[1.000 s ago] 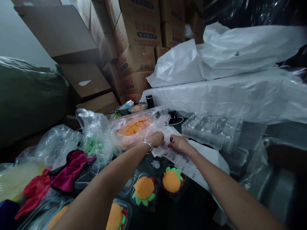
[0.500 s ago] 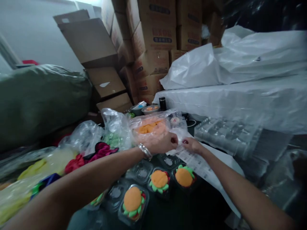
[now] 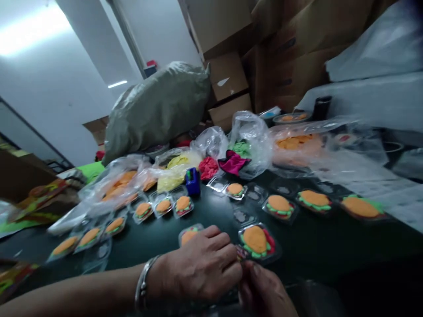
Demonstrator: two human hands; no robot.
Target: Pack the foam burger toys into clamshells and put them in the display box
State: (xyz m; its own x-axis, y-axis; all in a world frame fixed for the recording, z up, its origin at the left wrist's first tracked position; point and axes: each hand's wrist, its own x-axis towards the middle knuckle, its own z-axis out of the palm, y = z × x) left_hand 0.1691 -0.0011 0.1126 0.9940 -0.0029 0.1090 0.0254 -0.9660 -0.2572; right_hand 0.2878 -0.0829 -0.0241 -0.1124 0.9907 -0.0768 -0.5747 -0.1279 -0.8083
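My left hand (image 3: 205, 259), with a silver bracelet (image 3: 142, 281) at its wrist, is low in the middle, its fingers curled and closed. My right hand (image 3: 267, 288) meets it at the fingertips, also pinched closed. A small patterned scrap (image 3: 242, 252) shows between them; I cannot make out what it is or which hand holds it. Just beyond, an orange-topped toy burger (image 3: 256, 241) with green and red layers sits in an open clear plastic box. My left hand partly hides another toy burger (image 3: 189, 235).
More boxed toy burgers (image 3: 280, 204) stand in rows along the dark table (image 3: 152, 246). Behind them lie a blue tape dispenser (image 3: 192, 181), a magenta cloth (image 3: 234, 162) and clear bags of coloured pieces (image 3: 253, 145). Printed white sheets (image 3: 370, 180) lie at right; a big sack (image 3: 161, 105) stands behind.
Both hands have drawn back from the white sheets toward the burgers and come together. The view has swung left, bringing more boxed burgers and the tape dispenser into sight.
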